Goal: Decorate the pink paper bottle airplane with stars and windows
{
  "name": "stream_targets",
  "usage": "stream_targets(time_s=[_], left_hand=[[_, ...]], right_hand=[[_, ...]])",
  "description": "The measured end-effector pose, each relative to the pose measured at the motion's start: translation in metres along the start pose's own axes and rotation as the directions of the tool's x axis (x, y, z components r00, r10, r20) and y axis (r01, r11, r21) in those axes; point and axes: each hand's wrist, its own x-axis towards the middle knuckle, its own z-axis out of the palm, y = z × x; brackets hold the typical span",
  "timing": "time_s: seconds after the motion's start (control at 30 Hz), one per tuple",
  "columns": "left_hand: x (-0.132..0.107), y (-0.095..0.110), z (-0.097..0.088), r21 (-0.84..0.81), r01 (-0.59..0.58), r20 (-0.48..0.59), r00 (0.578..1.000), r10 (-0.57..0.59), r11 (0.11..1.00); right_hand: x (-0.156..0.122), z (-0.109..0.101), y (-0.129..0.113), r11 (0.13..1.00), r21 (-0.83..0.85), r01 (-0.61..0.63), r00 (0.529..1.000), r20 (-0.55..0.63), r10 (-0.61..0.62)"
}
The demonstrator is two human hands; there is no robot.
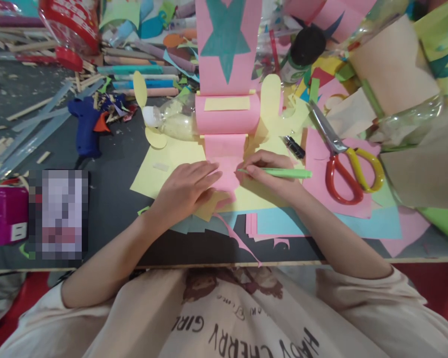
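My right hand point(271, 171) grips a light green marker point(287, 173), its tip touching the lower pink paper strip point(227, 159). Flat on that strip's left side rests my left hand point(188, 189), fingers stretched out and holding nothing. The strip hangs from a plastic bottle point(177, 117) lying on its side, wrapped in a pink paper band point(227, 113) with a pale yellow label. Above the band, another pink panel carries a teal star point(226, 35). Yellow paper petals point(140, 89) stand by the white cap. Yellow sheets point(153, 171) lie beneath.
Large scissors point(345, 154) with red and yellow handles lie to the right, near a black pen cap-like piece point(294, 146). At left are a blue glue gun point(84, 127) and a blurred-out phone point(59, 214). Markers point(145, 84), sticks and paper scraps crowd the back.
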Motion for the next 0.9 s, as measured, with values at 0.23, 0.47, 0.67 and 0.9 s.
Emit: stream_targets(time_s=[0.23, 0.47, 0.67, 0.9], left_hand=[[0.000, 0.003, 0.001, 0.016, -0.053, -0.031, 0.998, 0.053, 0.998], [0.003, 0.004, 0.002, 0.015, -0.065, -0.095, 0.993, 0.066, 0.998], [0.002, 0.003, 0.002, 0.004, -0.043, -0.064, 0.997, 0.043, 0.999], [0.002, 0.003, 0.002, 0.009, -0.050, -0.074, 0.996, 0.051, 0.999]], right_hand=[[0.011, 0.012, 0.001, 0.990, -0.048, -0.131, 0.990, -0.056, 0.128], [0.010, 0.016, -0.001, 0.968, -0.132, -0.212, 0.976, -0.077, 0.203], [0.010, 0.014, -0.001, 0.971, -0.045, -0.234, 0.972, 0.002, 0.235], [0.013, 0.012, -0.003, 0.973, -0.021, -0.229, 0.973, 0.028, 0.229]])
